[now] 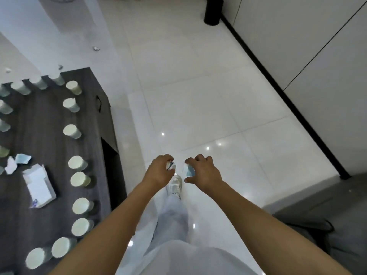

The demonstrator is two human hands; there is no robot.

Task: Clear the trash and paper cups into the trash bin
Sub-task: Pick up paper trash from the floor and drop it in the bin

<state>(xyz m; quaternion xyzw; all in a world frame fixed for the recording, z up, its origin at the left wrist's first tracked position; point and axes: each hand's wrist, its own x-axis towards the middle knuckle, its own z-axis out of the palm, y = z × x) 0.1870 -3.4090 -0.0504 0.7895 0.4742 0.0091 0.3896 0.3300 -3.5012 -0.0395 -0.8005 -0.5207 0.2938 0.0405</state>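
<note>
Both arms reach out over the floor [198, 86], away from the tabletop [39, 135], likely because the person is carrying scraps toward the black bin [212, 10], far ahead of the hands. The left hand [159, 170] has its grip curled around a small crumpled scrap [172, 166]; the right hand [202, 171] pinches a bluish paper scrap [188, 170] between thumb and fingers. Wrists are bent downward, knuckles up. Well to the left of both grips, paper cups [72, 131] line the tabletop around a white box [38, 185] and more torn paper [18, 160].
</note>
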